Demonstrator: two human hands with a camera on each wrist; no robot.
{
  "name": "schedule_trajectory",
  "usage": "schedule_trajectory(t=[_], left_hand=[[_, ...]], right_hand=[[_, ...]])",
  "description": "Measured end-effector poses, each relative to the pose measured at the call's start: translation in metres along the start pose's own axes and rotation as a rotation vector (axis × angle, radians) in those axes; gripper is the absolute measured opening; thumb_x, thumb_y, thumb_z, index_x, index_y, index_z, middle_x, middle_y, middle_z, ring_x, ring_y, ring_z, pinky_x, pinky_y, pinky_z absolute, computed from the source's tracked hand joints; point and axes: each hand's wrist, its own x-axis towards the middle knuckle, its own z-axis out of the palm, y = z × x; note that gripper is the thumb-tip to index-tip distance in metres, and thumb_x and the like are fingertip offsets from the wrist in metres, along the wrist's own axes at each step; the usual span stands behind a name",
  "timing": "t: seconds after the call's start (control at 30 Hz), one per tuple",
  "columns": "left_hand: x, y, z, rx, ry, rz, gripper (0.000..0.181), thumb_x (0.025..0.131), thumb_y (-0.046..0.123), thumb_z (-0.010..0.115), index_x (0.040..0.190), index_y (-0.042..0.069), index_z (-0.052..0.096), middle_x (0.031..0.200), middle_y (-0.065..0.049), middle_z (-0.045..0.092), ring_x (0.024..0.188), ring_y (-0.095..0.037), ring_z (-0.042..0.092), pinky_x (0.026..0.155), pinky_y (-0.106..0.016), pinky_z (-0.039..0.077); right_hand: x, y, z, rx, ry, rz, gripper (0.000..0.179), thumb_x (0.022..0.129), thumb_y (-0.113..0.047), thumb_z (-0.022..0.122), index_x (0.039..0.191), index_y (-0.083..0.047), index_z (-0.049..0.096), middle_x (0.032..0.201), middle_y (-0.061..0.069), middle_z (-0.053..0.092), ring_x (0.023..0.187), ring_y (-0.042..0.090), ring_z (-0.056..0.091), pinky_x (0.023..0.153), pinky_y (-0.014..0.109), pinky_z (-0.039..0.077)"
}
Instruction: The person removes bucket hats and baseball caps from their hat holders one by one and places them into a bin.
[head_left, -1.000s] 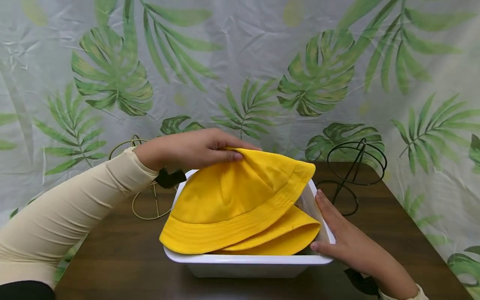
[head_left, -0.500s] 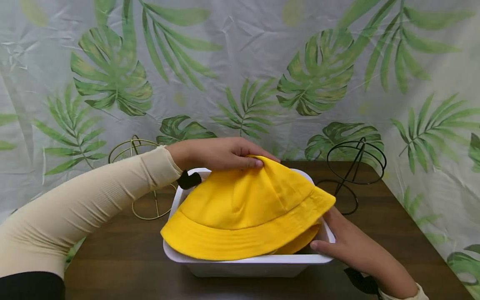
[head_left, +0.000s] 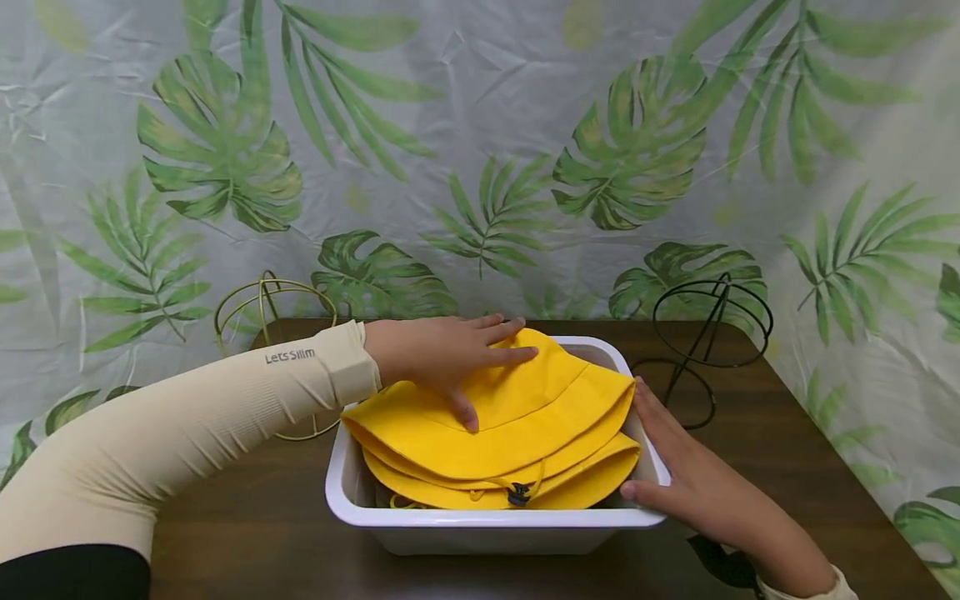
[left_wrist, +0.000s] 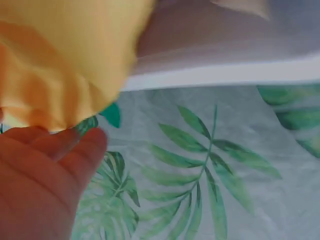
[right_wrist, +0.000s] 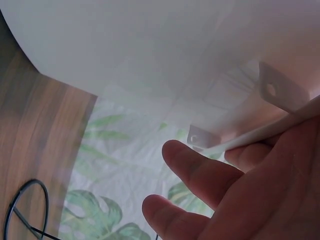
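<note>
In the head view, a yellow bucket hat [head_left: 551, 400] lies on top of more yellow hat brims [head_left: 600, 475] inside a white plastic basin [head_left: 495, 518]. My left hand [head_left: 450, 354] rests on its crown from the left, fingers spread and thumb pointing down toward the brim. A black cord lock [head_left: 519, 494] on a yellow cord hangs at the hat's front edge. My right hand [head_left: 693, 471] holds the basin's right rim, thumb over the edge. Its other fingers [right_wrist: 205, 172] reach under the rim on the outside in the right wrist view.
A gold wire stand [head_left: 273, 287] is behind my left forearm, and a black wire stand [head_left: 712, 325] is at the back right. Both stand on the dark wooden table [head_left: 247, 533]. A leaf-print sheet [head_left: 495, 100] hangs behind.
My left hand has let go of its pinch on the crown and spread over the hat. The hat has sunk lower into the basin, showing the cord lock. My right hand stays put.
</note>
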Motion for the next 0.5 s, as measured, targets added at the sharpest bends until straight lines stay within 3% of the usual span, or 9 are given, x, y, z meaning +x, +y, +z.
schedule_trajectory(t=[0.13,0.3,0.5], left_hand=[[-0.002,0.003,0.009,0.197,0.034,0.115,0.12,0.069,0.082,0.059,0.161,0.027,0.006,0.165,-0.009,-0.013,0.15,-0.033,-0.01,0.117,-0.056,0.015],[0.004,0.015,0.013,0.444,0.072,0.283,0.125,0.062,0.089,0.055,0.161,0.032,0.004,0.166,-0.008,-0.011,0.15,-0.034,-0.01,0.116,-0.059,0.012],[0.022,0.029,0.015,0.541,-0.003,0.374,0.125,0.062,0.087,0.06,0.16,0.035,0.001,0.166,-0.006,-0.011,0.151,-0.034,-0.008,0.119,-0.053,0.011]], right_hand=[[0.0,-0.001,0.0,-0.004,0.0,-0.007,0.104,0.09,-0.04,0.069,0.16,-0.023,-0.006,0.166,0.008,-0.003,0.145,0.046,0.016,0.102,0.07,0.03],[0.0,-0.002,0.001,-0.013,-0.004,0.007,0.103,0.091,-0.042,0.067,0.16,-0.021,-0.005,0.166,0.008,-0.003,0.144,0.047,0.019,0.101,0.071,0.032],[0.0,0.001,0.002,-0.026,0.017,0.005,0.102,0.09,-0.041,0.067,0.161,-0.02,-0.003,0.166,0.008,-0.002,0.144,0.047,0.019,0.101,0.07,0.032]])
